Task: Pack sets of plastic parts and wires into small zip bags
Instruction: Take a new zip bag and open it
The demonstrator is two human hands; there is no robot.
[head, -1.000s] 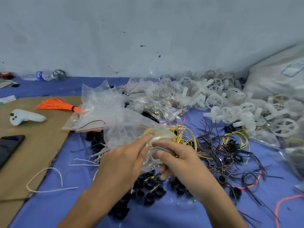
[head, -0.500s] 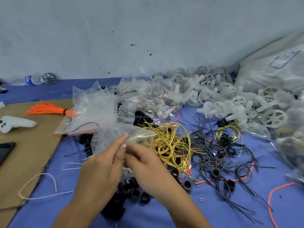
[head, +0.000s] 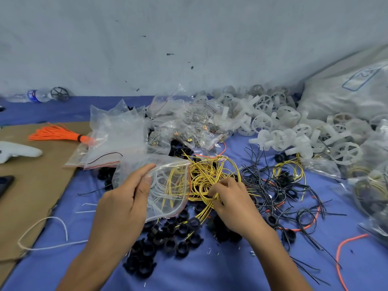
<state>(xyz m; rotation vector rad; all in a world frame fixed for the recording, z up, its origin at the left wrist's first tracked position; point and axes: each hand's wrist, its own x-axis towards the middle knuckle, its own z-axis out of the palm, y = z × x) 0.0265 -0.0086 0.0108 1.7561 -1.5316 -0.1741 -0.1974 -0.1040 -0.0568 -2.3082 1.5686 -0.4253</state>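
My left hand (head: 123,198) pinches a small clear zip bag (head: 168,185) with a red seal strip and holds it up over the blue cloth. White and yellow wires show through the bag. Just right of it, my right hand (head: 231,198) has its fingers curled into a tangle of yellow wires (head: 205,177). Black plastic rings (head: 168,238) lie in a heap under and in front of both hands. Black wires (head: 273,185) spread out to the right. White wheel-shaped plastic parts (head: 283,131) are piled at the back right.
Empty and filled zip bags (head: 130,131) lie behind my hands. An orange wire bundle (head: 56,134), a white controller (head: 19,152) and a phone (head: 5,183) rest on brown cardboard (head: 37,185) at left. A large sack (head: 346,97) leans at right. A water bottle (head: 31,95) lies by the wall.
My right hand has let go of the bag and moved right into the yellow wires. My left hand now holds the bag alone, its mouth turned toward the wires.
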